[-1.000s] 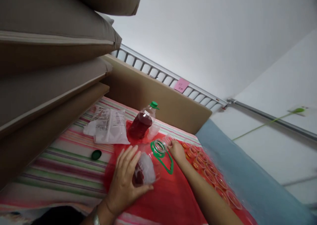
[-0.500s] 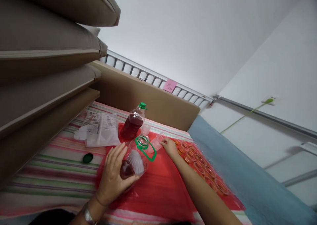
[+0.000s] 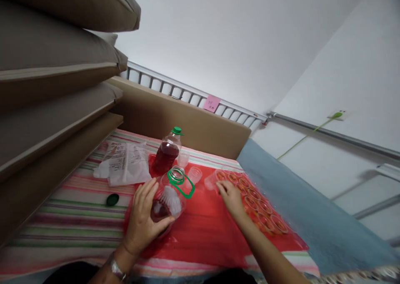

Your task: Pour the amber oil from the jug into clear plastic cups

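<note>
My left hand (image 3: 140, 219) is wrapped round the side of a clear plastic bottle (image 3: 171, 197). This bottle is uncapped, has a green carrying loop (image 3: 189, 191) at its neck and holds some dark red liquid. Between the fingertips of my right hand (image 3: 231, 198) is a clear plastic cup (image 3: 210, 181), tilted, beside the rows of cups. Several cups with orange-red contents (image 3: 251, 202) stand close together on a red plastic sheet (image 3: 203, 227). One clear cup (image 3: 195, 174) lies or leans behind the open bottle, and another (image 3: 183, 159) stands farther back.
A second bottle (image 3: 166, 154) of red liquid, with its green cap on, stands at the back. On the striped cloth (image 3: 68, 217) lie a dark green cap (image 3: 112, 199) and a white plastic bag (image 3: 128, 165). Stacked cushions (image 3: 59, 50) rise at left; a brown board (image 3: 187, 119) borders the back.
My right hand has moved right with the clear cup, away from the other loose cup and towards the filled ones. My left hand keeps its hold on the open bottle.
</note>
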The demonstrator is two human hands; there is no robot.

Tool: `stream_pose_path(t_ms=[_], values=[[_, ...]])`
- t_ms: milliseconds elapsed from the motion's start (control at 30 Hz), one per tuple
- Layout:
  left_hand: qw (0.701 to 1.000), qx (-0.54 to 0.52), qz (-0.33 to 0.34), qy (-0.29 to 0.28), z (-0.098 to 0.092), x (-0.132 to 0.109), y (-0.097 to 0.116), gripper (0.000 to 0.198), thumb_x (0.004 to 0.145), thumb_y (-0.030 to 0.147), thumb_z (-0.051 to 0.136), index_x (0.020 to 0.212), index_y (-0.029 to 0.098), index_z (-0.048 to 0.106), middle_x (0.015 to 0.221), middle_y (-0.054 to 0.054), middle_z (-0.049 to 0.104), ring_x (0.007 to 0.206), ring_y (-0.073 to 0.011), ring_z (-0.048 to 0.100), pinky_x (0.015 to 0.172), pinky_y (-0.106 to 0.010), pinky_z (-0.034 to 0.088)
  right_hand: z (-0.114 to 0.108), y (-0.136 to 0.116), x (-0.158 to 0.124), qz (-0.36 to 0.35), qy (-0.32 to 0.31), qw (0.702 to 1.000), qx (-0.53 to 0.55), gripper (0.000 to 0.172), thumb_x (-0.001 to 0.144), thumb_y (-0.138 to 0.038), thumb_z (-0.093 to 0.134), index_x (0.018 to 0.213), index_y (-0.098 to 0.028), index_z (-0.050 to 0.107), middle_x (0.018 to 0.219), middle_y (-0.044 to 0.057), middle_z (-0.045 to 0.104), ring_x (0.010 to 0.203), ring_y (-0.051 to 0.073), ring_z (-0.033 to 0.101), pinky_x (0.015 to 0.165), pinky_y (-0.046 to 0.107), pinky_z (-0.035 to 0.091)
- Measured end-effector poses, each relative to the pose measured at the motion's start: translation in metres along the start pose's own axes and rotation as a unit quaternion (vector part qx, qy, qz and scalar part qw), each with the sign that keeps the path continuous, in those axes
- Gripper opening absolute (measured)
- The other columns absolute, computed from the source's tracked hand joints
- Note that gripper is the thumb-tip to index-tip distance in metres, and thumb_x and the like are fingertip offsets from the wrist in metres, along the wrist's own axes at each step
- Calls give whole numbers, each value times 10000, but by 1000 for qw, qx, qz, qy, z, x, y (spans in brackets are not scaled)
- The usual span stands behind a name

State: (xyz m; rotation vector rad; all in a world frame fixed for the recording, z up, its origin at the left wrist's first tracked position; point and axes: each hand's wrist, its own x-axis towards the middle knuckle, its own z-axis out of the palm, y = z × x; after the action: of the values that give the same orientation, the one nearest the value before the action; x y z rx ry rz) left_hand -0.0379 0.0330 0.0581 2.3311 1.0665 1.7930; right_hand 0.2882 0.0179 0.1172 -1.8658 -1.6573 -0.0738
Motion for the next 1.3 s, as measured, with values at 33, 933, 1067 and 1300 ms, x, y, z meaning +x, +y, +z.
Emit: stream_pose_path(t_ms=[33, 933, 1067, 1300], values=[[1000, 1, 1, 1, 0, 0, 0, 867, 741, 405, 736, 1445, 156, 295, 1392, -215, 481, 1312, -355, 429, 1067, -576, 381, 8, 2, -18, 1, -19, 1000, 3, 403, 882, -487, 387, 754, -194, 633, 804, 109, 695, 778, 247, 649, 733, 348, 491], [1000, 2, -14, -20, -1, -2, -1, 918, 737, 448, 730, 1479, 160, 272, 1437, -207, 426, 1330, -358, 398, 1081, -558, 347, 77, -9, 77, 24, -119, 981, -153, 116, 818, -154, 635, 861, -169, 741, 1350, 147, 577, 1258, 293, 495, 1018, 412, 376], [1000, 3, -10, -17, -2, -1, 0, 902, 740, 428, 733, 1474, 164, 279, 1431, -216, 435, 1328, -364, 402, 1071, -573, 353, 55, -18, 82, 16, -104, 984, -146, 128, 847, -180, 614, 877, -175, 739, 1335, 141, 590, 1226, 291, 524, 999, 418, 398], [1000, 6, -7, -15, -2, -3, -1, 906, 736, 413, 740, 1471, 150, 281, 1426, -221, 442, 1324, -368, 404, 1069, -567, 356, 19, -55, 57, -46, -77, 988, -123, 216, 918, -218, 521, 992, -175, 719, 1390, 121, 545, 1269, 253, 474, 1064, 383, 349]])
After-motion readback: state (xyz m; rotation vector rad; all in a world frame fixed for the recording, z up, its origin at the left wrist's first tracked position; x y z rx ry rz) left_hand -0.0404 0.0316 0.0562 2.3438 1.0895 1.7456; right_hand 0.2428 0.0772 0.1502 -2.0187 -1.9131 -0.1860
